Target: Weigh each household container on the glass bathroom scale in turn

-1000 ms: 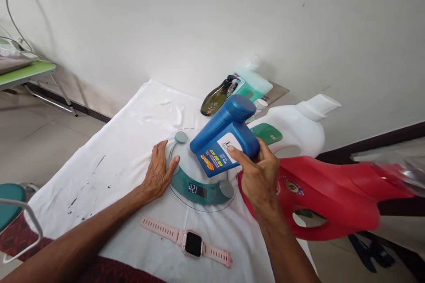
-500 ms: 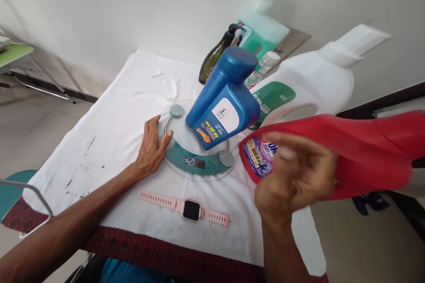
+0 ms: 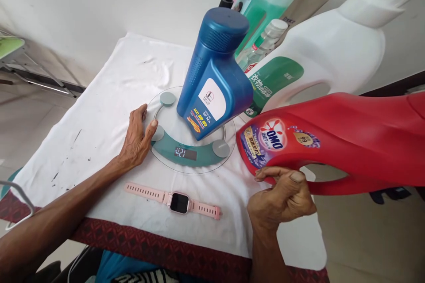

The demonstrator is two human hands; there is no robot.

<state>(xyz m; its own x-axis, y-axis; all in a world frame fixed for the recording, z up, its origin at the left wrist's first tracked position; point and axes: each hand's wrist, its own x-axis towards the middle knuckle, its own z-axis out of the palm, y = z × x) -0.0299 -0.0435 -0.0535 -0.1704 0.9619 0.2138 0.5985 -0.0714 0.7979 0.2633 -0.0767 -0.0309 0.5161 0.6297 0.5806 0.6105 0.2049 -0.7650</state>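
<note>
Left hand (image 3: 135,138), fingers spread, at the scale's (image 3: 169,151) left rim. Right hand (image 3: 282,199), fingers curled, nothing seen held, off the scale's right front. Blue bottle (image 3: 215,77) standing on the scale. Advised: no left-hand pressure, which would likely skew the reading

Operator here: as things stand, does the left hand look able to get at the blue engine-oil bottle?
Probably yes: the left hand is at the left edge of the round glass scale, and nothing visible stands between it and the blue engine-oil bottle.
</note>
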